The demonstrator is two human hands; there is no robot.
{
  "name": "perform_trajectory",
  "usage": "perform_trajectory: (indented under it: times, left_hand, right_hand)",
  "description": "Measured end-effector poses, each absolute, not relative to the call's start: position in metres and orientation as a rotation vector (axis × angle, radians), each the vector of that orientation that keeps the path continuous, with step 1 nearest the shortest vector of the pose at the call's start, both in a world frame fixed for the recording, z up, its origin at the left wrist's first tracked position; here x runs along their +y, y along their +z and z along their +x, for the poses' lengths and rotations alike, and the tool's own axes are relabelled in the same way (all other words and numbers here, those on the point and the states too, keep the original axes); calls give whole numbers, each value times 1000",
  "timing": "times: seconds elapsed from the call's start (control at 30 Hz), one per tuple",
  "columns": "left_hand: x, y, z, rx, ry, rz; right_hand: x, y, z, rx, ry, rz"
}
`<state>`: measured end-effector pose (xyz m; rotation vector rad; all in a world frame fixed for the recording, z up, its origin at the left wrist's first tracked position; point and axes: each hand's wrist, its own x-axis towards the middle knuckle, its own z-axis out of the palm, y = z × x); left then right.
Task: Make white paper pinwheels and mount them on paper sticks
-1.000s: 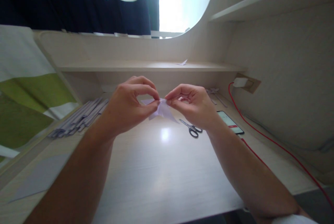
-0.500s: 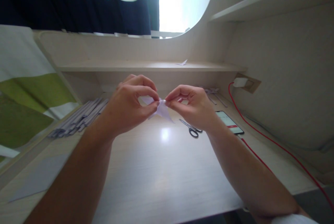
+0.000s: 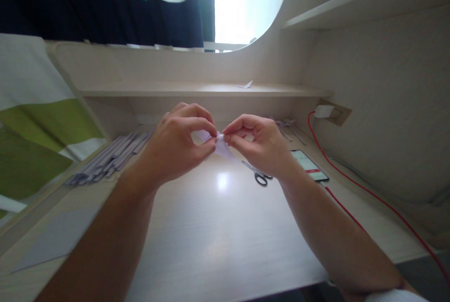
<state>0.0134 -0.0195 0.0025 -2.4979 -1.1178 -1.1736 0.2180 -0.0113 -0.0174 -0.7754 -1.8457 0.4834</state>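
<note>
Lilac paper (image 3: 222,150) pinched in both hands (image 3: 181,140) (image 3: 260,141), desk edge (image 3: 281,288) well apart

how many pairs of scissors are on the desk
1: the scissors lie on the desk, just below the right hand in this view and left of the phone. Another could be hidden.

A paper piece (image 3: 224,148) sits between the left hand (image 3: 186,140) and the right hand (image 3: 256,140), over the desk (image 3: 218,231). On the desk, scissors (image 3: 260,177) lie left of a phone (image 3: 309,166), with the right wrist between them in view. Paper sticks (image 3: 108,159) lie at the far left, behind a flat sheet (image 3: 56,238). Behind the hands runs a shelf (image 3: 176,92) with a paper scrap (image 3: 245,85) on it, right of centre. A plug (image 3: 323,111) is in the right wall (image 3: 393,95); its cable (image 3: 369,187) runs toward the near right corner.
</note>
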Motion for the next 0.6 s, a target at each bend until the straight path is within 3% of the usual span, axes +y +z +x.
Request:
perform_trajectory:
  times: [0.6]
  left_hand:
    - [-20,0,18,-1136,-1189,-2406]
  right_hand:
    - [-13,-19,213,-1811,450,-797]
